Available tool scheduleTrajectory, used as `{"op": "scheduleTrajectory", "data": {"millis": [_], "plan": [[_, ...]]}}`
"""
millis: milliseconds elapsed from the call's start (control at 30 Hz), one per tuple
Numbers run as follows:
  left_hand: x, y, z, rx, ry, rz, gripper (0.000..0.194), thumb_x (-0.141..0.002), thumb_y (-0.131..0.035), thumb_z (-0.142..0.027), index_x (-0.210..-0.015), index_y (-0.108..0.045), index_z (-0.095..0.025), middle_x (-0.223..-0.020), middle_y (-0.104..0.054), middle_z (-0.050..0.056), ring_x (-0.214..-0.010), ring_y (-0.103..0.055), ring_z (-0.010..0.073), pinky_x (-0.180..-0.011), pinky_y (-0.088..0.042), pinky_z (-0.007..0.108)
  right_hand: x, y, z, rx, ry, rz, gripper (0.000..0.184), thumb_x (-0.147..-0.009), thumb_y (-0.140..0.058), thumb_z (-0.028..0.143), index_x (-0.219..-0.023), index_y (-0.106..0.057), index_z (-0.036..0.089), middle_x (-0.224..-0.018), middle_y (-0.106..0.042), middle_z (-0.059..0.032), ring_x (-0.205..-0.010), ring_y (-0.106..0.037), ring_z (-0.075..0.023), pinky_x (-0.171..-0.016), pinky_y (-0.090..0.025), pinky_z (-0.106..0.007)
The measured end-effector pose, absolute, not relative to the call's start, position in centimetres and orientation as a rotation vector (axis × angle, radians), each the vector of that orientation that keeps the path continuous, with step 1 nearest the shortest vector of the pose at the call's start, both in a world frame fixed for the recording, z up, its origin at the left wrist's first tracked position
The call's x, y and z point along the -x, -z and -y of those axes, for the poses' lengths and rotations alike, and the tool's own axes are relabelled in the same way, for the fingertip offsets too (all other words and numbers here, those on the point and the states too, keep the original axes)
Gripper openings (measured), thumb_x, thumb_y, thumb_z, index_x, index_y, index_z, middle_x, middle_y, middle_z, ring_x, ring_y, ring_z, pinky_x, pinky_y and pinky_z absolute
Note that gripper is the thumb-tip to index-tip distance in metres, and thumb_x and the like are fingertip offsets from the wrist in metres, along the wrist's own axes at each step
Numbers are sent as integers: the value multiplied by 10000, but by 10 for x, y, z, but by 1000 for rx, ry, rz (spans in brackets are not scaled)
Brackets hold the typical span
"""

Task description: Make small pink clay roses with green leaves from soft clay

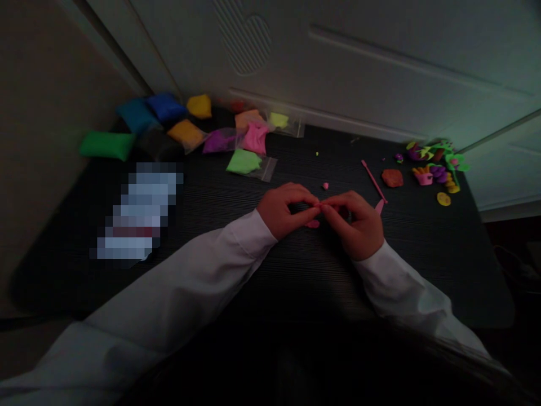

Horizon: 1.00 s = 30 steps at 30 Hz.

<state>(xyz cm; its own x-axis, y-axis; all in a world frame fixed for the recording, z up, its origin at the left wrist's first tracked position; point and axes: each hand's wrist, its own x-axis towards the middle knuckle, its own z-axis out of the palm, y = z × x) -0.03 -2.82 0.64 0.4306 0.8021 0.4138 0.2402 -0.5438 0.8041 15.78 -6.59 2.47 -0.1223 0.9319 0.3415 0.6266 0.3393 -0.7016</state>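
Note:
Fingertips of my left hand (288,210) and my right hand (353,223) meet over the middle of the dark table (236,225). Both pinch a small bit of pink modelling clay (320,205), mostly covered by the fingers. Below the fingertips a flat pink clay piece (312,224) lies on the table. A little pink clay lump (325,185) sits just beyond the hands. To the right rests a pink modelling tool (374,181), with a pink blade-like piece (379,207) partly behind my right hand.
Bags of coloured clay, among them a green packet (107,145) and a light-green bag (245,162), line the back left. A blurred-out pale object (139,211) lies at left. Small clay figures (437,166) and an orange-brown clay lump (393,178) are at right. A white panel (359,73) rises behind.

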Motion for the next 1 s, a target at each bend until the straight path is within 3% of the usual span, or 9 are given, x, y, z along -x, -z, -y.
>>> {"op": "scheduleTrajectory", "data": {"millis": [433, 833, 1000], "plan": [[1, -7, 28, -1980, -1089, -931, 147, -695, -562, -246, -733, -634, -123, -722, -636, 41, -712, -565, 98, -687, -454, 221, -159, -21, 67, 1387, -446, 1854, 187, -729, -528, 263, -903, -570, 208, -653, -493, 19, -607, -456, -114, -615, -379, -298], [1, -6, 28, -2035, -1051, -959, 174, -693, -561, -270, -812, -623, -160, -795, -635, 25, -736, -567, 101, -671, -452, 225, -157, -23, 66, 1403, -413, 1848, 107, -746, -504, 257, -798, -585, 208, -646, -506, 15, -610, -466, -112, -618, -380, -292], [1, -7, 29, -2017, -1084, -951, 136, -702, -551, -247, -757, -623, -146, -748, -627, 16, -698, -561, 87, -653, -445, 206, -156, -22, 66, 1393, -420, 1854, 86, -746, -504, 248, -766, -572, 199, -636, -495, 19, -597, -454, -106, -616, -375, -286]]}}
